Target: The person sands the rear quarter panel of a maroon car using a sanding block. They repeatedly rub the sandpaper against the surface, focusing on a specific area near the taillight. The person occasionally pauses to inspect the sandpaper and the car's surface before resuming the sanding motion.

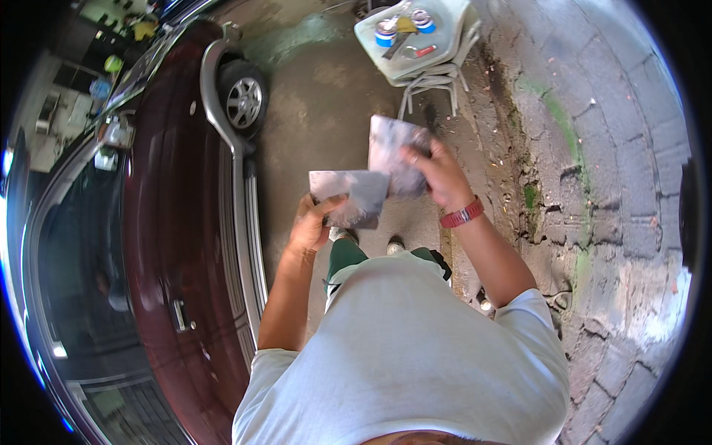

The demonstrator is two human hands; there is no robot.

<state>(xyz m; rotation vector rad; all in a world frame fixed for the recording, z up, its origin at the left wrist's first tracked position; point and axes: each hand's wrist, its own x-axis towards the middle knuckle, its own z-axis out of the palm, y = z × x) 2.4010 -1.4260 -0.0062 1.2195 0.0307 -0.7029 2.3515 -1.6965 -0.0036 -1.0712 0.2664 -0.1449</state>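
Note:
My left hand (pixel 311 222) grips a flat, roughly square greyish sheet (pixel 356 199) by its left edge, with the thumb on top. A second sheet (pixel 393 148), also flat and grey with a pinkish sheen, is pinched in my right hand (pixel 441 174), which wears a red wristband. Both sheets are held in front of my body above the ground, the right one farther out. Their inner edges meet or overlap; I cannot tell whether they touch. Motion blurs their surfaces, so their exact kind is unclear.
A dark red vehicle (pixel 174 222) stands close on my left, its wheel (pixel 243 102) ahead. Stacked pale plastic stools (pixel 404 70) ahead hold two cans (pixel 423 21), a flat dark blade (pixel 394 47) and a red-handled tool (pixel 425 51). Uneven stone paving (pixel 623 185) lies to the right.

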